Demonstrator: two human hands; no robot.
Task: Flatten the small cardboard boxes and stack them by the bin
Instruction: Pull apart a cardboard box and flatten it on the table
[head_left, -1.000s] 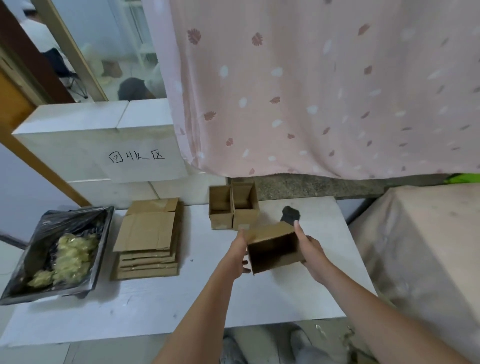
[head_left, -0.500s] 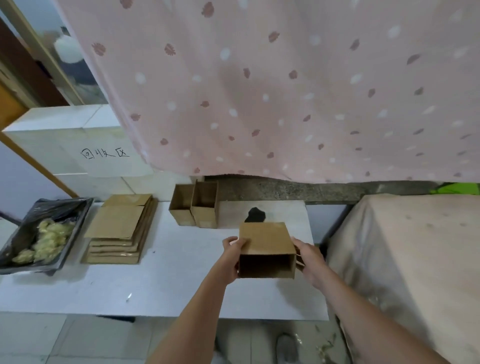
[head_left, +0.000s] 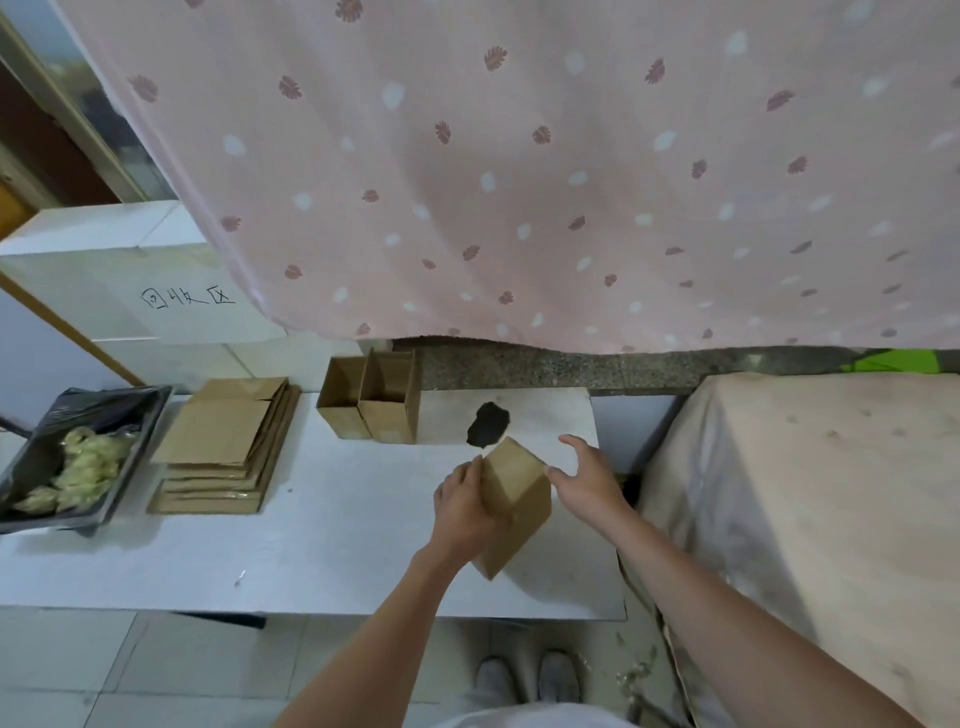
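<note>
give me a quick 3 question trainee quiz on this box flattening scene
1. True or false: the left hand grips the tilted cardboard box.
2. How many open boxes stand upright at the back of the table?
3. The flattened stack lies: A) right of the black-lined bin B) left of it C) inside it.

Key: 1 true. 2 two. 3 A; the right hand touches the box's upper right edge with fingers spread.
</note>
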